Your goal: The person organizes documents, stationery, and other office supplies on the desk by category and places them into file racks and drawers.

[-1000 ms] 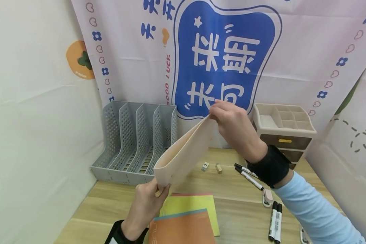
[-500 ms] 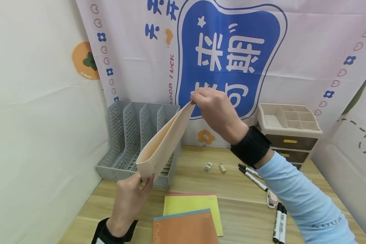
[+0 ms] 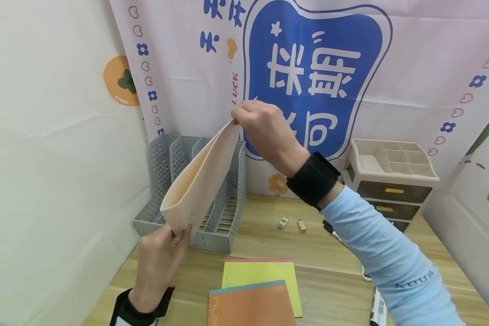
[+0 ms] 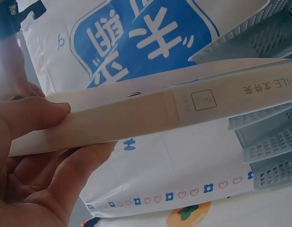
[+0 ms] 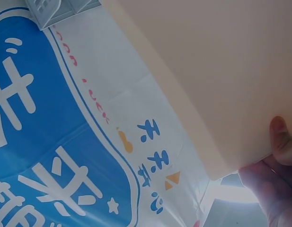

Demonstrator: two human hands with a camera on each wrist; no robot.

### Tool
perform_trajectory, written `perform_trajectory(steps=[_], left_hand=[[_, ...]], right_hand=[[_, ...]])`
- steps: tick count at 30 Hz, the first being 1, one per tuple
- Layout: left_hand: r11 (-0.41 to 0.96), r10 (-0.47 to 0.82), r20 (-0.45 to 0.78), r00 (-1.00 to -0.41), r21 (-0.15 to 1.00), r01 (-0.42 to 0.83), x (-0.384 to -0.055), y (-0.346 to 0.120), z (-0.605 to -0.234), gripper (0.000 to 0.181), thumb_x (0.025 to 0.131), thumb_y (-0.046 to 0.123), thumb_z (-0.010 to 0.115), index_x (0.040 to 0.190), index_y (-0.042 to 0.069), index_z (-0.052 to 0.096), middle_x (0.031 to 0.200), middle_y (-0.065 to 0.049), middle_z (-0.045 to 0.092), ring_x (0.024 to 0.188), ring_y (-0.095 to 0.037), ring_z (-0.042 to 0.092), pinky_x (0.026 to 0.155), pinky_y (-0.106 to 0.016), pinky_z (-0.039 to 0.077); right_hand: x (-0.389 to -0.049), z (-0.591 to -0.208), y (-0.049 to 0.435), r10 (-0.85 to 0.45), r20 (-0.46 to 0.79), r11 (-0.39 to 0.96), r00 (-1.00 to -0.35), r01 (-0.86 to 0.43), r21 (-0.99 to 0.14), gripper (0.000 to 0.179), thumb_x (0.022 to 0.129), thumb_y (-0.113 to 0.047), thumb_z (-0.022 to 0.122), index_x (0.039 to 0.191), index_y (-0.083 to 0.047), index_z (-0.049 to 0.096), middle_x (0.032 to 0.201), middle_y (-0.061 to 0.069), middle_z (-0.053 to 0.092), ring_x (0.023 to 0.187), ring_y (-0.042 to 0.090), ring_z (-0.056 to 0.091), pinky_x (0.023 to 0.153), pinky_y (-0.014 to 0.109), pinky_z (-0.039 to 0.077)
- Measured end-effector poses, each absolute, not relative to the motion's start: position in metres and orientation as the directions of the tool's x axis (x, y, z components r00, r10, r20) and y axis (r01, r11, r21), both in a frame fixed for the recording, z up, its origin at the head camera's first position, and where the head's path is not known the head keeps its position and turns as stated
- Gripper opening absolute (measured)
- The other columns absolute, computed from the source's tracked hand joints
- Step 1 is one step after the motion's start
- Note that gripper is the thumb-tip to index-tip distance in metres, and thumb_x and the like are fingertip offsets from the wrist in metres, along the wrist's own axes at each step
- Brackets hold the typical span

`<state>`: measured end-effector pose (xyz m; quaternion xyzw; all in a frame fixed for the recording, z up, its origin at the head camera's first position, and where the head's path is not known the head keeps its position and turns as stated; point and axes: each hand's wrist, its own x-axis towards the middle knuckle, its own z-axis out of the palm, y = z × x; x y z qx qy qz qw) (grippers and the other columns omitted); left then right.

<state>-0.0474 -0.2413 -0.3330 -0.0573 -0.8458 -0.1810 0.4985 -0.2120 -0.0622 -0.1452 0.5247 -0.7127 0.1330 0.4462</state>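
A cream file folder is held up on a slant, its covers slightly parted, overlapping the grey file rack in the head view. My left hand pinches its lower, near end between thumb and fingers. Up at the far corner, my right hand pinches the edge. Printed lettering shows along the folder's spine in the left wrist view, where the thumb lies on one side and the fingers on the other. In the right wrist view the cover fills the upper right.
An orange notebook overlaps a yellow one on the wooden table. Two small erasers, one whitish and one tan, lie behind them. A cream drawer organizer stands back right; markers lie partly under the right sleeve.
Both hands have carried the folder leftward, from right of the rack to in front of and over it. The right hand has also risen; the head view has shifted slightly.
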Motion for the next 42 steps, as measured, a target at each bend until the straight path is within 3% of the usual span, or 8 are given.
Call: perform_trajectory(steps=[15,22,29,36,42], left_hand=[[0.943,-0.152,0.869,-0.471,0.270,0.193,-0.047,-0.261,-0.329,0.025,0.068,-0.010,0.074,0.091,-0.013,0.063,0.081,-0.028,0.068,0.064,-0.035,0.068,0.050,-0.041,0.053],[0.934,-0.191,0.840,-0.507,0.314,0.169,-0.059,-0.269,-0.336,0.030,0.073,-0.005,0.073,0.100,-0.011,0.061,0.087,-0.029,0.067,0.070,-0.037,0.069,0.054,-0.042,0.055],[0.942,-0.201,0.830,-0.521,0.309,0.129,-0.076,-0.280,-0.348,0.028,0.074,0.000,0.073,0.097,-0.010,0.061,0.077,-0.025,0.068,0.056,-0.027,0.065,0.046,-0.034,0.048],[0.940,-0.202,0.813,-0.546,0.317,0.124,-0.095,-0.292,-0.352,0.025,0.074,0.001,0.074,0.093,-0.009,0.062,0.065,-0.017,0.065,0.045,-0.010,0.041,0.042,-0.021,0.032],[0.928,-0.207,0.811,-0.547,0.340,0.152,-0.109,-0.304,-0.354,0.030,0.075,0.001,0.074,0.099,-0.011,0.061,0.071,-0.020,0.067,0.046,-0.011,0.047,0.042,-0.022,0.036]], right_hand=[[-0.215,-0.140,-0.095,-0.601,0.799,0.368,-0.020,-0.894,0.255,0.014,0.090,0.001,0.056,0.090,-0.002,0.070,0.087,0.009,0.069,0.085,0.019,0.066,0.083,0.026,0.053],[-0.230,-0.145,-0.112,-0.621,0.781,0.371,-0.066,-0.903,0.218,0.015,0.091,0.000,0.055,0.092,-0.003,0.070,0.088,0.009,0.069,0.086,0.018,0.066,0.084,0.025,0.052],[-0.251,-0.158,-0.127,-0.644,0.753,0.390,-0.131,-0.904,0.176,0.014,0.090,-0.001,0.057,0.094,-0.004,0.070,0.088,0.008,0.069,0.085,0.018,0.067,0.083,0.026,0.053],[-0.270,-0.165,-0.135,-0.671,0.720,0.424,-0.179,-0.889,0.173,0.016,0.091,-0.001,0.055,0.095,-0.005,0.070,0.090,0.008,0.069,0.086,0.019,0.066,0.083,0.027,0.053],[-0.282,-0.166,-0.145,-0.674,0.715,0.416,-0.187,-0.896,0.158,0.017,0.092,0.000,0.053,0.095,-0.003,0.070,0.089,0.009,0.069,0.084,0.020,0.065,0.082,0.027,0.053]])
